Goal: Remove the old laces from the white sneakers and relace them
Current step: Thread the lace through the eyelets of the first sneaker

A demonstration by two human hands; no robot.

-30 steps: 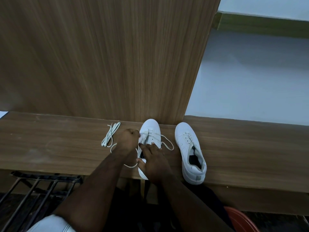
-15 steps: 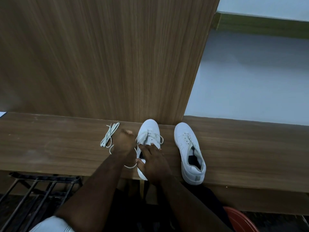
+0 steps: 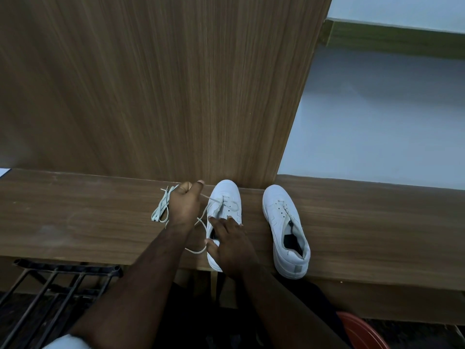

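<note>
Wood-grain counter (image 3: 75, 222) against matching panel (image 3: 151, 84); pale floor (image 3: 377, 122) right. Left hand (image 3: 185, 205) pinches lace (image 3: 208, 197); right hand (image 3: 232, 244), fingers straight, presses left sneaker (image 3: 226, 195). Unlaced sneaker (image 3: 284, 222) beside; loose lace (image 3: 161, 210) left.

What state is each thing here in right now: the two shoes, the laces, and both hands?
Left sneaker: on the wooden ledge, lace partly threaded.
Lace in it: pulled out sideways, loose loop trailing.
Right sneaker: upright, eyelets empty.
Loose lace: bundled on the ledge.
Left hand: fingers curled, gripping the lace.
Right hand: fingers straight, pressing the left sneaker down.
</note>
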